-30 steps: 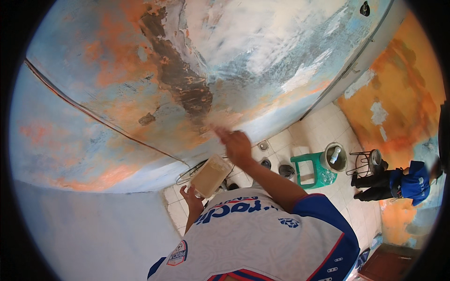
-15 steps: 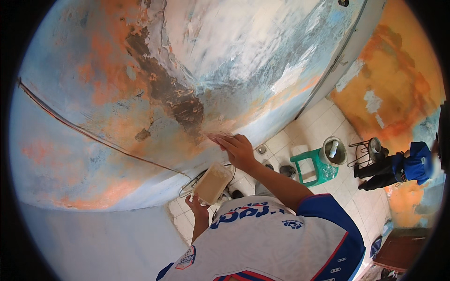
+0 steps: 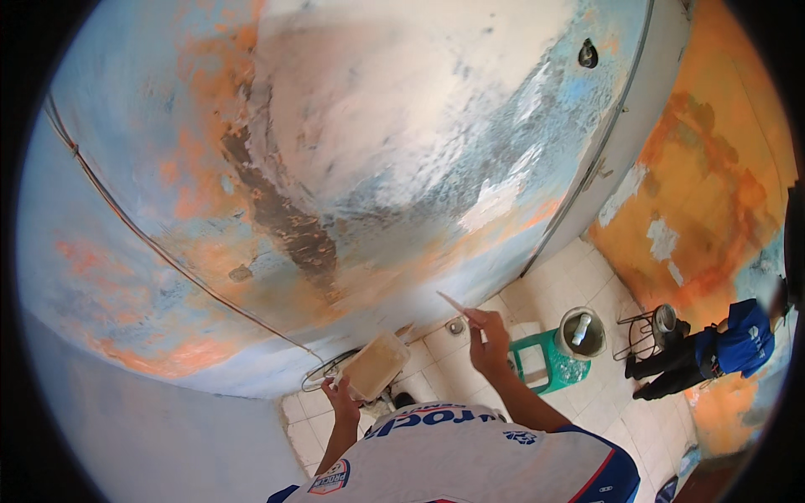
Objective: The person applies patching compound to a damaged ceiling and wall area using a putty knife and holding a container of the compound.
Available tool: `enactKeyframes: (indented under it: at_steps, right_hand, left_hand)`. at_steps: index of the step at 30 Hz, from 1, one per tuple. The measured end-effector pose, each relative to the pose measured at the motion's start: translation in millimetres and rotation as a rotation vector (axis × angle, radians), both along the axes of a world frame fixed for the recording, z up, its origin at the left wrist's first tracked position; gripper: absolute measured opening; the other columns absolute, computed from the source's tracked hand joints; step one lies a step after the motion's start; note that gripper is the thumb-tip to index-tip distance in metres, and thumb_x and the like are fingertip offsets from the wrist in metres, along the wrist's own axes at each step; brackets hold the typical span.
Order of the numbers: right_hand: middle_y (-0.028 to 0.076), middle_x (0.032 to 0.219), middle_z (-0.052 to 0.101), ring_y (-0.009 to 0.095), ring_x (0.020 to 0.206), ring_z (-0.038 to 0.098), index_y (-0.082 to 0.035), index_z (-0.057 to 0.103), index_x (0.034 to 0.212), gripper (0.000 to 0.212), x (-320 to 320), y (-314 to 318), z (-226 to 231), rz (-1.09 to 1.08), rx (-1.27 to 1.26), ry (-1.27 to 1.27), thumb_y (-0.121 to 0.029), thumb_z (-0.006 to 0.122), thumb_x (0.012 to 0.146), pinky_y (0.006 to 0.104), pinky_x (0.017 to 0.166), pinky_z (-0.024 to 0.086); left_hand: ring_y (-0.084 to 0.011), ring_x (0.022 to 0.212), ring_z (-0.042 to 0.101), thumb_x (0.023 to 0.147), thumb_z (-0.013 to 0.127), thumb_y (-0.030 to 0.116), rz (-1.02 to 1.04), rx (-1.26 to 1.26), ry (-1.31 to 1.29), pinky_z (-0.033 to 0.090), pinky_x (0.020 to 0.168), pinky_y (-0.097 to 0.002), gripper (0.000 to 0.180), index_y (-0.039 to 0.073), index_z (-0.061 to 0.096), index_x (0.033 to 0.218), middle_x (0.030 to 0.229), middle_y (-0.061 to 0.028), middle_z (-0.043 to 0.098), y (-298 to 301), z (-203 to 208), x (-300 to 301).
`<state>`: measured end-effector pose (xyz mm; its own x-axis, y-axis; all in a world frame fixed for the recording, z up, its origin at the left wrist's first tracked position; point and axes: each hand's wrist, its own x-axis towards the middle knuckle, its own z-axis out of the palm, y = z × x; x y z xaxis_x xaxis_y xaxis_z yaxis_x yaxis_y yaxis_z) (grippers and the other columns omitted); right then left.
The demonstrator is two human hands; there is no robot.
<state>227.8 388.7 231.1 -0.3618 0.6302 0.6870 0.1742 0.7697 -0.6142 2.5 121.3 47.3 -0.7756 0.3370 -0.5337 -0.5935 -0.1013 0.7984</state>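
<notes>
My left hand (image 3: 342, 397) grips the near end of a rectangular beige plastic tub (image 3: 377, 367), which is tilted in front of my chest. My right hand (image 3: 490, 342) is closed on a thin, flat pale scraper (image 3: 454, 301), with its edge pointing up and to the left, apart from the wall. Ahead is the patchy wall (image 3: 419, 109), coated white at the top and showing blue, orange and bare grey plaster around that. A dark grey bare strip (image 3: 306, 243) runs down its middle.
A cable (image 3: 180, 268) runs down the wall at the left. On the tiled floor, a green plastic stool (image 3: 549, 362) holds a bucket (image 3: 581, 333) with a bottle inside. Beyond it are a metal-legged stand (image 3: 639, 334) and another person in blue (image 3: 742, 339).
My right hand has come off the wall and moved right and down with the scraper. The view has shifted, showing more of the upper wall. My left hand still holds the tub.
</notes>
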Motion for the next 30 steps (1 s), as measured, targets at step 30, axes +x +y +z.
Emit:
enactKeyframes:
  at_steps: [30]
  right_hand:
    - [0.008, 0.125, 0.064, 0.018, 0.116, 0.061, -0.003, 0.055, 0.132, 0.033, 406.2, 121.5, -72.3, 0.008, -1.392, 0.851, -0.001, 0.055, 0.099, 0.0351, 0.101, 0.049]
  left_hand:
    - [-0.0227, 0.108, 0.055, 0.088, 0.071, 0.022, -0.459, -0.16, 0.063, 0.055, 0.072, -0.0428, 0.057, 0.017, 0.034, 0.131, 0.124, -0.0114, 0.05, 222.7, 44.7, 386.9]
